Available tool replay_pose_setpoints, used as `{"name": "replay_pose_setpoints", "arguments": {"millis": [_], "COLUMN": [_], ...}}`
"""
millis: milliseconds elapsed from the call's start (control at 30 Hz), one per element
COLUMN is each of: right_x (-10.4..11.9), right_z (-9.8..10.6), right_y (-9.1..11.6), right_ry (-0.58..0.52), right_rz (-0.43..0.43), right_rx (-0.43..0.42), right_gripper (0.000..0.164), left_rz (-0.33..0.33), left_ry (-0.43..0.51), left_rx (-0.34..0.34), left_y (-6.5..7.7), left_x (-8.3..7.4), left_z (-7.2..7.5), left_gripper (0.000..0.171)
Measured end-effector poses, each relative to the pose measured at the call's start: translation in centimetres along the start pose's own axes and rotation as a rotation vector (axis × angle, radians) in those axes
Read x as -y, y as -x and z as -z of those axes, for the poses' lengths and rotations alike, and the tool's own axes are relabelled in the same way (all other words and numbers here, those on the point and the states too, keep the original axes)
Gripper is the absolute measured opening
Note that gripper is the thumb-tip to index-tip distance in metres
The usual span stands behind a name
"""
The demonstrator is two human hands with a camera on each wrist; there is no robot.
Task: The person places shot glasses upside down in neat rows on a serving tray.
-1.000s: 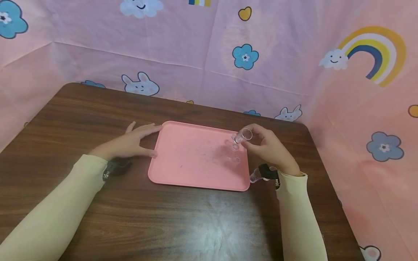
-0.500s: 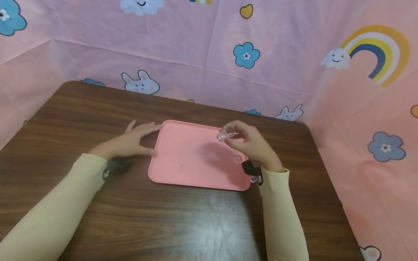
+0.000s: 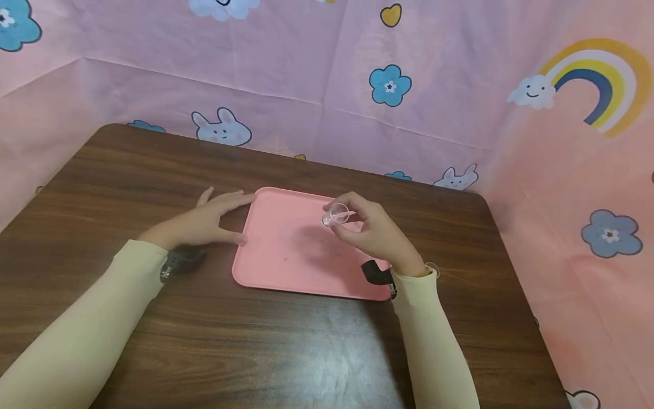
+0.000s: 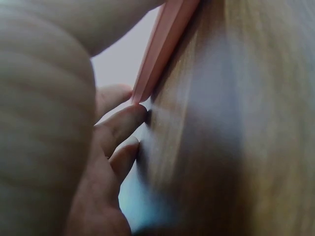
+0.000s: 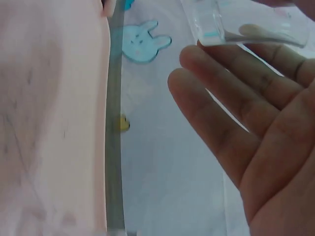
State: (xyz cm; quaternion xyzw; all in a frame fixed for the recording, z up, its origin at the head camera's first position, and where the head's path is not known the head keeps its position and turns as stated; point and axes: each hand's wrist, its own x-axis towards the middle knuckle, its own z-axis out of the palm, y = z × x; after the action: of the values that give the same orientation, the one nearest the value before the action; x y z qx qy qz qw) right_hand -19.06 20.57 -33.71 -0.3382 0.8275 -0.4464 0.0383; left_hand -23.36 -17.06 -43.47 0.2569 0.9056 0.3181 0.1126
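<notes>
Above the pink tray [image 3: 276,258], my right hand [image 3: 375,230] holds a small clear shot glass [image 3: 337,215] between thumb and fingers. The shot glass is tilted, its mouth facing up and to the right. In the right wrist view the shot glass [image 5: 209,24] shows at the top, with the lower fingers [image 5: 211,113] extended beneath it. My left hand [image 3: 199,224] rests at the tray's left edge, thumb and fingers spread. The left wrist view shows fingertips [image 4: 135,114] touching the tray's rim [image 4: 157,54]. My right hand and forearm cover the tray's right part.
The tray lies on a dark wooden table [image 3: 230,346]. A clear round rim [image 3: 433,270] shows beside my right cuff, mostly hidden. A patterned pink cloth [image 3: 286,74] hangs behind the table and along its right side. Dark wrist devices [image 3: 377,274] sit at both cuffs.
My right hand has carried the shot glass leftward over the tray, from its right edge towards the middle. Clear round shapes near the tray's right side are now covered. My left hand stays put.
</notes>
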Motion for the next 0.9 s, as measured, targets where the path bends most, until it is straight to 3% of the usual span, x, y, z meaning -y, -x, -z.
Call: {"name": "replay_pose_setpoints", "arguments": {"millis": [300, 600, 900], "right_x": [2.3, 2.1, 1.5], "right_z": [-1.4, -2.5, -3.2], "right_y": [-0.1, -0.7, -0.9], "right_ry": [-0.038, -0.038, 0.108], "right_rz": [0.092, 0.079, 0.055], "right_rx": [-0.009, -0.003, 0.050], "right_gripper": [0.025, 0.022, 0.018], "left_rz": [-0.001, -0.016, -0.003], "left_ry": [0.011, 0.010, 0.004], "left_rx": [-0.001, -0.006, 0.000], "left_y": [0.0, 0.0, 0.0], "left_x": [0.1, 0.3, -0.2], "left_z": [-0.1, -0.2, -0.1], "left_gripper": [0.100, 0.099, 0.099]}}
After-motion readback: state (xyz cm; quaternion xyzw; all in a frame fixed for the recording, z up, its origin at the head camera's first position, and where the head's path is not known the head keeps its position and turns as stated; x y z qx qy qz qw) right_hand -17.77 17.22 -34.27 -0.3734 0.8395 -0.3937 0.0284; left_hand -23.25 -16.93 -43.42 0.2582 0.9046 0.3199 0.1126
